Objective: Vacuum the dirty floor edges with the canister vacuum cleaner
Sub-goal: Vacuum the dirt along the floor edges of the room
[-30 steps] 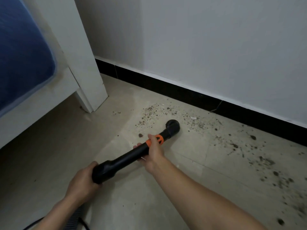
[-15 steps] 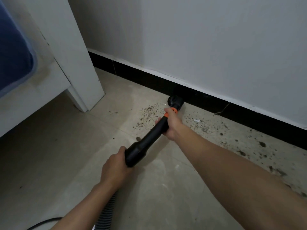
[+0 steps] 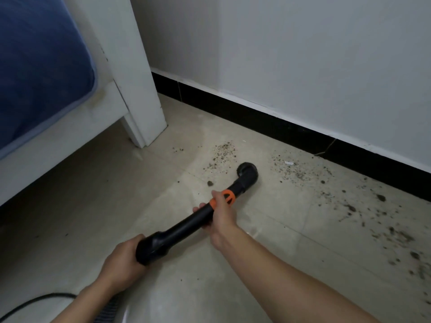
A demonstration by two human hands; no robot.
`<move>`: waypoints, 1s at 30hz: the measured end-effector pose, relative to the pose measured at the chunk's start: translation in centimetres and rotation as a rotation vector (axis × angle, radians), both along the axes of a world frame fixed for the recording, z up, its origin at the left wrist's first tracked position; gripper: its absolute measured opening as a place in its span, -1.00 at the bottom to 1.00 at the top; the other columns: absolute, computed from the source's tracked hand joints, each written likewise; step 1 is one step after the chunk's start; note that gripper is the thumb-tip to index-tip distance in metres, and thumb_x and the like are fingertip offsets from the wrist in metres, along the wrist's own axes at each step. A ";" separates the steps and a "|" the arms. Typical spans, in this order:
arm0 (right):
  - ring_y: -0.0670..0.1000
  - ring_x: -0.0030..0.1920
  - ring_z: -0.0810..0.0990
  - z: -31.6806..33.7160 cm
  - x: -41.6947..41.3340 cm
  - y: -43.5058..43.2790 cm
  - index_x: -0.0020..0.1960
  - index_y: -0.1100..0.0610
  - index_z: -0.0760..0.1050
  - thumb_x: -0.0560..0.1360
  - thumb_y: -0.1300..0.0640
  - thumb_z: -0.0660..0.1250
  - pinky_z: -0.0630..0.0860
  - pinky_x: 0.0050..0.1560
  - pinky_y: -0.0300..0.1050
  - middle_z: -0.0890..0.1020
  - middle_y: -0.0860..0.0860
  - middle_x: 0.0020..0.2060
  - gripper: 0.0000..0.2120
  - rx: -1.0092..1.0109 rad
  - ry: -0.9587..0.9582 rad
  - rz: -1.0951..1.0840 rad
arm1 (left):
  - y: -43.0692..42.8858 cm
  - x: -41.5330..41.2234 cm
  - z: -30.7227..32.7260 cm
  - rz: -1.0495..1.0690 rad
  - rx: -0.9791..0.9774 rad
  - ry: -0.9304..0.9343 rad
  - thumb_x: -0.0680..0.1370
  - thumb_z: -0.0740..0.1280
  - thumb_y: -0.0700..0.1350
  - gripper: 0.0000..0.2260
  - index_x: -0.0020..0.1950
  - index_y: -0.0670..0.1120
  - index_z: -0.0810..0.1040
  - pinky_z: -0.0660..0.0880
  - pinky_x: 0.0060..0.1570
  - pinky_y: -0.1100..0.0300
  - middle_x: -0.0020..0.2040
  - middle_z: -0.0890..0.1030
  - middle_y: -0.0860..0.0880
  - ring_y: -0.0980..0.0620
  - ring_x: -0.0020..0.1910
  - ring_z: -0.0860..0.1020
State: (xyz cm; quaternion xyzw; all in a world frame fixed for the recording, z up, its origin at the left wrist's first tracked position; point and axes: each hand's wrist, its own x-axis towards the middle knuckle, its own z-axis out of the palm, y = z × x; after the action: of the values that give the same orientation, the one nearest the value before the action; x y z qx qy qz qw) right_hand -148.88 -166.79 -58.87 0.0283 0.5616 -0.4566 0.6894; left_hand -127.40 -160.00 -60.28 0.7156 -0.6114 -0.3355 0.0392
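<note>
I hold a black vacuum wand (image 3: pixel 186 224) with an orange collar (image 3: pixel 227 197) low over the tiled floor. My left hand (image 3: pixel 121 259) grips its thick rear end where the ribbed hose (image 3: pixel 107 314) joins. My right hand (image 3: pixel 220 217) grips the tube just behind the orange collar. The round black nozzle (image 3: pixel 248 171) sits on the floor a short way out from the black skirting (image 3: pixel 279 127). Dark crumbs and dirt (image 3: pixel 300 173) lie scattered along the wall to the right, with a smaller patch of crumbs (image 3: pixel 221 155) left of the nozzle.
A white bed frame leg (image 3: pixel 142 108) stands on the left, with a blue mattress (image 3: pixel 39 73) above it. A black power cord (image 3: pixel 35 299) curls at the bottom left. More dirt clumps (image 3: pixel 401 236) spread over the tiles at the far right.
The nozzle was pushed up against the skirting half a second ago and has been pulled back onto the open tile. Both hands keep their grip on the wand.
</note>
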 end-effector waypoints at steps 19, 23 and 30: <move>0.05 -0.31 0.55 2.5 -1.0 -9.9 0.13 0.20 0.44 0.51 0.10 0.40 0.61 -0.34 -0.07 0.53 0.14 -0.22 -0.73 -0.078 0.203 0.266 | -1.1 -6.8 0.5 0.121 -0.052 0.105 0.34 0.42 -0.13 -0.79 -0.12 0.01 0.43 0.46 -0.35 0.17 -0.24 0.57 0.04 0.08 -0.28 0.55; 0.07 -0.42 0.53 3.2 2.4 -10.5 0.12 0.16 0.37 0.52 0.11 0.38 0.57 -0.38 -0.08 0.52 0.14 -0.31 -0.73 -0.108 0.201 0.409 | -0.1 -5.5 0.6 0.236 -0.074 0.145 0.34 0.45 -0.14 -0.77 -0.10 0.01 0.45 0.42 -0.37 0.22 -0.24 0.55 0.05 0.08 -0.27 0.54; 0.07 -0.25 0.59 1.7 -1.3 -8.2 0.03 0.17 0.49 0.53 0.09 0.37 0.64 -0.24 -0.04 0.55 0.14 -0.19 -0.84 -0.034 0.324 0.102 | -1.5 -5.5 0.5 0.055 0.006 0.198 0.29 0.38 0.01 -0.80 -0.18 0.08 0.41 0.49 -0.26 0.15 -0.21 0.57 0.07 0.08 -0.23 0.56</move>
State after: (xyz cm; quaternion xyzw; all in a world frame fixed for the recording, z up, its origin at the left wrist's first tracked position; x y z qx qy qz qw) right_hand -150.16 -175.03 -57.19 -0.0861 0.6583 -0.4289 0.6125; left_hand -132.87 -161.52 -59.75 0.6955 -0.5838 -0.4052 0.1064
